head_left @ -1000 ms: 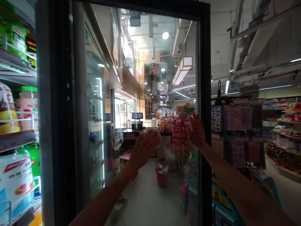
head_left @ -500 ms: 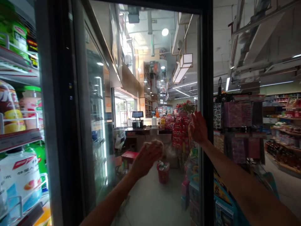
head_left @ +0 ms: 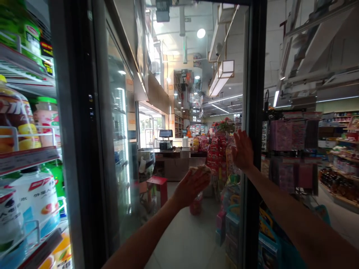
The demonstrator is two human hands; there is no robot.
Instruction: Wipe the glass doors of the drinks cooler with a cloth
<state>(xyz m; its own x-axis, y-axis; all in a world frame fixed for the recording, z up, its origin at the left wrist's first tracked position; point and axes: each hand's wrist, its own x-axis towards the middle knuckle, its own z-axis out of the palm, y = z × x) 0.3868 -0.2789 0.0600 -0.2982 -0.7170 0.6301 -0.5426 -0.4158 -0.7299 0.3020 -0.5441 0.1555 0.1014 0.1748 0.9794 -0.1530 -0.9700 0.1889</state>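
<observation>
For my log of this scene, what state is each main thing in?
Glass door: swung open
Left hand: fingers extended
Pale cloth: bunched at those fingertips
Right hand: open, at the door's edge
Round ceiling lamp: lit
Green-lidded jar: lid on
White-labelled bottle: upright

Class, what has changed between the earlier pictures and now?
The left hand, a pale cloth under it, has moved down and slightly right across the glass door; the view has shifted too. Nothing was taken or released. The right hand stays open by the door's right edge.
</observation>
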